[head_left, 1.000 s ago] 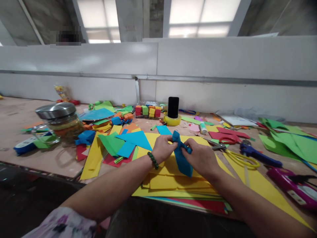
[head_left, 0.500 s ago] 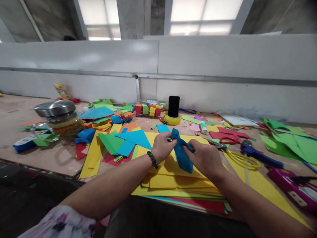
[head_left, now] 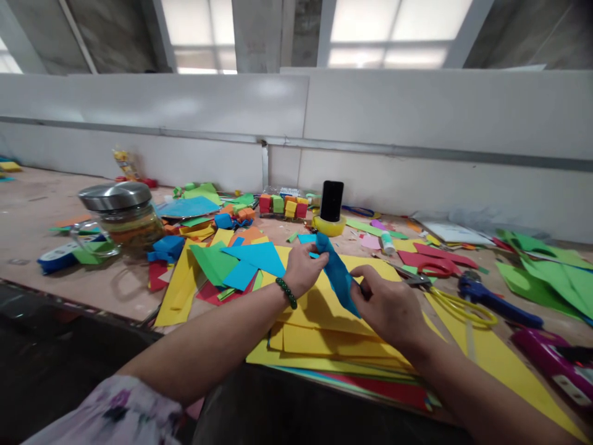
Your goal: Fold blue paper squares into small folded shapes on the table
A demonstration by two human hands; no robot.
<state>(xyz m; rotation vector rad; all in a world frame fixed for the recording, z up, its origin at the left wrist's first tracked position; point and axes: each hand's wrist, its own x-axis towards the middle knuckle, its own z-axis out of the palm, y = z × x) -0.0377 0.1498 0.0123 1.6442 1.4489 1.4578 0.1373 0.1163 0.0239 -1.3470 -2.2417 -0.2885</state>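
Your left hand point(head_left: 306, 267) pinches the upper end of the blue strip point(head_left: 341, 281) between its fingers, and your right hand point(head_left: 386, 303) grasps the strip's lower edge, so that it slants between your hands above the yellow sheets point(head_left: 324, 315) on the worktop point(head_left: 111, 290). Beyond your right hand lie the yellow-handled scissors point(head_left: 463, 307) and the blue-handled pliers point(head_left: 503, 301), while the lidded glass jar point(head_left: 130, 225) stands well apart on your left.

One left hand point(head_left: 306, 267) and one right hand point(head_left: 388, 307) (two altogether) are showing; one phone point(head_left: 332, 201), one lidded jar point(head_left: 132, 225) and one bracelet point(head_left: 286, 293) are appearing.
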